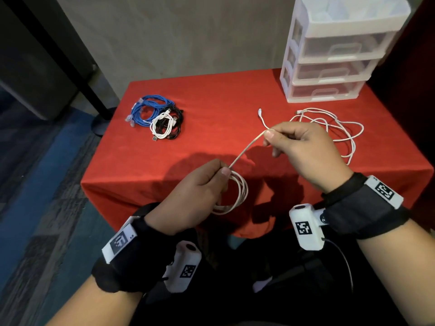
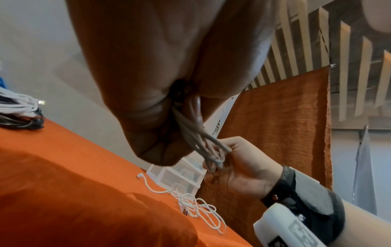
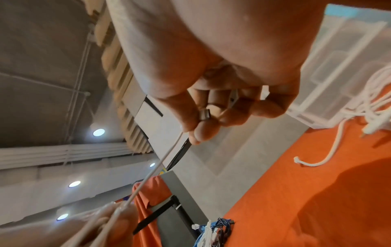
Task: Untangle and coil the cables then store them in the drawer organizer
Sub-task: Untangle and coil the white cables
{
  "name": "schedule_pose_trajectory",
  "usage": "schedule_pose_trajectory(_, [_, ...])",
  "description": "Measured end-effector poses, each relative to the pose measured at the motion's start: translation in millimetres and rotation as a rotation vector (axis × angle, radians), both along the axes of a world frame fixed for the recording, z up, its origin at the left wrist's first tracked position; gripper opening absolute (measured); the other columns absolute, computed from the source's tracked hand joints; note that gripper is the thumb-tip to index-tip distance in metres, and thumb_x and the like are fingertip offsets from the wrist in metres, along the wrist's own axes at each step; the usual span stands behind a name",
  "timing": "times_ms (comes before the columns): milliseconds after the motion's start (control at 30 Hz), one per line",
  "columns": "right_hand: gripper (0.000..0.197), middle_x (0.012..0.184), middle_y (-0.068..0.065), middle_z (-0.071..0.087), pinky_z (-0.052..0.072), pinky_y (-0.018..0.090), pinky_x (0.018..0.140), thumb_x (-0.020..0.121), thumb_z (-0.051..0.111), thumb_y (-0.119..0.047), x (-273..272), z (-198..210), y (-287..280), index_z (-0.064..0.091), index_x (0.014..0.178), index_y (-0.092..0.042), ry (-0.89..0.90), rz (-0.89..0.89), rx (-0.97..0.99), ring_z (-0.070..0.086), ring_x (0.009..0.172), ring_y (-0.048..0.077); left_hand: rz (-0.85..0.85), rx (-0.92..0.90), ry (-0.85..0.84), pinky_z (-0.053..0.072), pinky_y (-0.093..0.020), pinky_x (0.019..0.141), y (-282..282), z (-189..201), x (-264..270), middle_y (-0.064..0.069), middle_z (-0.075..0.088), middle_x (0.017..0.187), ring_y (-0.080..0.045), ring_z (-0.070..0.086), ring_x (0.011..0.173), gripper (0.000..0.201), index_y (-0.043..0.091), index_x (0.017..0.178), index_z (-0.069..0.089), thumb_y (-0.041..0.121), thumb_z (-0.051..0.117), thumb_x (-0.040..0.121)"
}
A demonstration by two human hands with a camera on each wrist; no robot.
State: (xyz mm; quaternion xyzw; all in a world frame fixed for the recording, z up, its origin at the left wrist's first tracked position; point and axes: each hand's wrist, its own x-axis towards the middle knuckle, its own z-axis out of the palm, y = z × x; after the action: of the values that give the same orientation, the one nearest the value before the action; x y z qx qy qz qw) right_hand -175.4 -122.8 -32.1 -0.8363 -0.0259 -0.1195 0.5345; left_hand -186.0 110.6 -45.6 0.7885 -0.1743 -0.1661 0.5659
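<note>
My left hand [image 1: 200, 189] grips a coil of white cable [image 1: 239, 194] over the table's near edge; its strands run out of the palm [image 2: 190, 133]. From the coil the cable's free length [image 1: 244, 149] stretches taut up to my right hand [image 1: 301, 147], which pinches it between thumb and fingers. In the right wrist view that hand [image 3: 211, 100] also holds the cable's metal plug [image 3: 204, 114]. A second white cable [image 1: 329, 128] lies loose and tangled behind my right hand. The clear drawer organizer [image 1: 329, 55] stands at the back right with its drawers closed.
A bundle of coiled blue, black and white cables [image 1: 155, 116] lies at the back left of the red tablecloth [image 1: 211, 95]. The loose cable's end [image 1: 260, 111] points toward the middle. Blue carpet lies left of the table.
</note>
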Motion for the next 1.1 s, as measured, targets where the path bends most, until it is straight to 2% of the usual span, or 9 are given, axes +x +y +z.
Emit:
schedule_pose_trajectory(133, [0.02, 0.076, 0.009, 0.07, 0.046, 0.038, 0.078, 0.098, 0.065, -0.028, -0.4, -13.3, -6.7, 0.075, 0.085, -0.017, 0.027, -0.041, -0.033, 0.062, 0.078, 0.031, 0.036, 0.03, -0.044, 0.034, -0.034, 0.06, -2.7, -2.6, 5.1, 0.01, 0.045, 0.066, -0.011, 0.041, 0.059, 0.029, 0.02, 0.077, 0.051, 0.039, 0.046, 0.098])
schedule_pose_trajectory(233, [0.036, 0.119, -0.003, 0.064, 0.038, 0.031, 0.099, 0.092, 0.059, -0.051, -12.9, -16.1, -0.6, 0.068, 0.121, -0.031, -0.094, -0.141, -0.414, 0.055, 0.112, 0.024, 0.083, 0.071, -0.137, 0.036, -0.035, 0.061, -3.2, -6.2, 3.2, 0.014, 0.044, 0.063, -0.009, 0.041, 0.058, 0.03, 0.02, 0.076, 0.05, 0.032, 0.047, 0.103])
schedule_pose_trajectory(333, [0.064, 0.147, -0.003, 0.043, 0.031, 0.04, 0.111, 0.085, 0.064, -0.062, -38.6, -15.6, 26.8, 0.054, 0.141, -0.033, -0.212, -0.084, -0.506, 0.04, 0.135, 0.025, 0.115, 0.124, -0.23, 0.038, -0.033, 0.061, -6.8, -4.7, 1.0, 0.012, 0.046, 0.062, -0.007, 0.042, 0.059, 0.026, 0.014, 0.082, 0.054, 0.022, 0.049, 0.106])
schedule_pose_trajectory(467, [0.044, 0.102, -0.006, 0.065, 0.051, 0.047, 0.084, 0.087, 0.072, -0.033, -48.6, -34.4, 54.0, 0.055, 0.127, -0.026, -0.078, 0.084, -0.033, 0.063, 0.091, 0.015, 0.165, 0.099, -0.295, 0.037, -0.027, 0.058, -15.5, 2.0, -1.4, 0.013, 0.047, 0.062, -0.005, 0.041, 0.059, 0.025, 0.01, 0.084, 0.054, 0.02, 0.048, 0.106])
schedule_pose_trajectory(567, [0.025, 0.071, -0.005, 0.067, 0.048, 0.045, 0.064, 0.095, 0.071, -0.025, -44.3, -35.6, 54.9, 0.059, 0.116, -0.027, 0.004, 0.089, 0.142, 0.055, 0.059, 0.016, 0.197, -0.01, -0.2, 0.032, -0.027, 0.056, -17.0, 0.5, -1.7, 0.013, 0.042, 0.063, -0.007, 0.036, 0.058, 0.03, 0.017, 0.078, 0.051, 0.025, 0.047, 0.106])
schedule_pose_trajectory(700, [0.021, 0.069, -0.004, 0.068, 0.048, 0.048, 0.06, 0.096, 0.067, -0.025, -40.5, -34.8, 59.6, 0.055, 0.112, -0.021, -0.074, 0.036, 0.137, 0.055, 0.055, 0.028, 0.223, -0.322, 0.085, 0.03, -0.019, 0.051, -20.7, 4.5, -6.8, 0.008, 0.037, 0.062, -0.009, 0.029, 0.057, 0.03, 0.017, 0.079, 0.051, 0.016, 0.042, 0.108])
schedule_pose_trajectory(833, [0.005, 0.062, -0.01, 0.06, 0.045, 0.039, 0.055, 0.098, 0.061, -0.02, -36.0, -32.8, 52.7, 0.06, 0.102, -0.017, -0.129, 0.021, 0.108, 0.053, 0.052, 0.015, 0.158, -0.483, 0.26, 0.029, -0.014, 0.048, -23.8, 18.2, -6.4, 0.004, 0.037, 0.063, -0.008, 0.028, 0.054, 0.023, 0.008, 0.088, 0.05, 0.014, 0.039, 0.107])
schedule_pose_trajectory(1000, [0.005, 0.07, -0.007, 0.068, 0.046, 0.037, 0.06, 0.1, 0.063, -0.016, -35.1, -26.4, 44.5, 0.063, 0.1, -0.021, -0.101, 0.068, 0.123, 0.055, 0.055, 0.014, 0.063, -0.192, 0.099, 0.026, -0.019, 0.05, -18.0, 22.7, -1.4, 0.0, 0.033, 0.065, -0.012, 0.029, 0.056, 0.036, -0.012, 0.093, 0.047, 0.019, 0.037, 0.109])
schedule_pose_trajectory(1100, [0.017, 0.08, -0.004, 0.072, 0.048, 0.034, 0.069, 0.1, 0.065, -0.019, -38.4, -23.2, 43.8, 0.06, 0.116, -0.019, -0.102, 0.105, 0.162, 0.06, 0.064, 0.012, 0.098, -0.164, 0.083, 0.021, -0.025, 0.052, -13.8, 19.5, -0.3, 0.005, 0.033, 0.063, -0.011, 0.025, 0.058, 0.035, 0.001, 0.089, 0.057, 0.02, 0.037, 0.11])
